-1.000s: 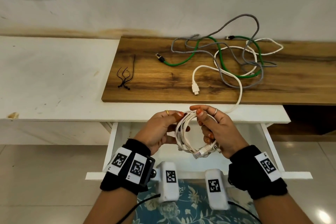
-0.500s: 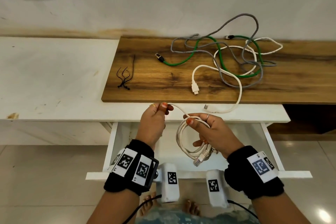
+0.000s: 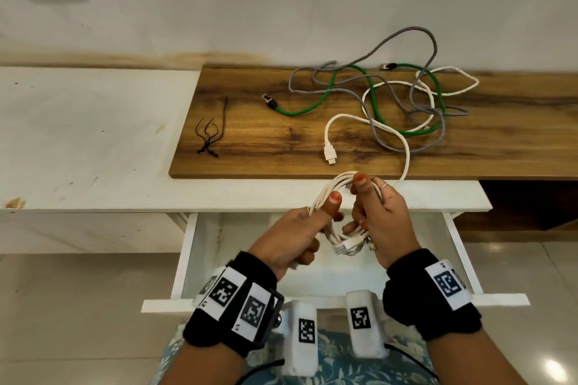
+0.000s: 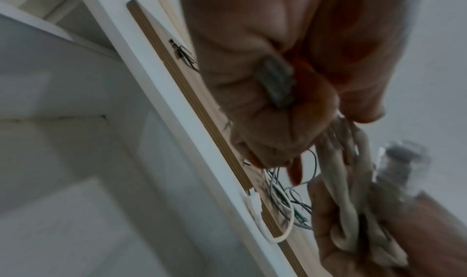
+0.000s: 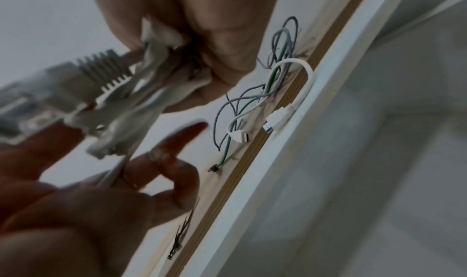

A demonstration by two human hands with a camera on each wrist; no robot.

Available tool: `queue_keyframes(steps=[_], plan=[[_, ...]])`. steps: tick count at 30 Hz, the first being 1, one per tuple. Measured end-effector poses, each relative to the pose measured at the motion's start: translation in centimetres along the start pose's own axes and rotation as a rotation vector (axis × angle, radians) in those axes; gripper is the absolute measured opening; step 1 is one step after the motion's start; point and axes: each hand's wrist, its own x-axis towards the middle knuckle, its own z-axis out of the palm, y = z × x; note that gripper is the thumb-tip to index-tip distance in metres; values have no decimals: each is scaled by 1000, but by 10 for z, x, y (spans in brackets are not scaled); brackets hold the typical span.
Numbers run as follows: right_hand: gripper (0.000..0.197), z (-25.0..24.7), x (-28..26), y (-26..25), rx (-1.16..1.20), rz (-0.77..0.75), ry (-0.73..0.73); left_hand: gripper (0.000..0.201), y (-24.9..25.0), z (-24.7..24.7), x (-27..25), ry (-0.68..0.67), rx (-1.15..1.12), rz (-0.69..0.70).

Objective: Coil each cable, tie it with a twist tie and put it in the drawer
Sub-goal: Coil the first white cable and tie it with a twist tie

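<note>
Left hand [image 3: 289, 236] returned to white Ethernet cable coil [image 3: 336, 197], pinching it | right hand [image 3: 380, 217] grips opposite side | coiling nearly done, tie next.

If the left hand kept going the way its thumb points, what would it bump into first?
Probably the white coil it already grips. Beyond that, the right hand holding the coil's other side, then likely the wooden board. Depth is hard to judge.

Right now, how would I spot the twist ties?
Find the wooden board against the wall. Near its left end, apart from the tangled cables, lies a small bundle of thin black twist ties, the only black strands there.
</note>
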Motion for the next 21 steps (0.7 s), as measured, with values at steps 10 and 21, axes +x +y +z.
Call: queue_keyframes(steps=[10,21], plan=[[41,7,2,6,216,105,32,33,2,18,5,-5,-311,328],[21,0,2,17,-329,-156,-106,28,11,16,0,45,-929,288]])
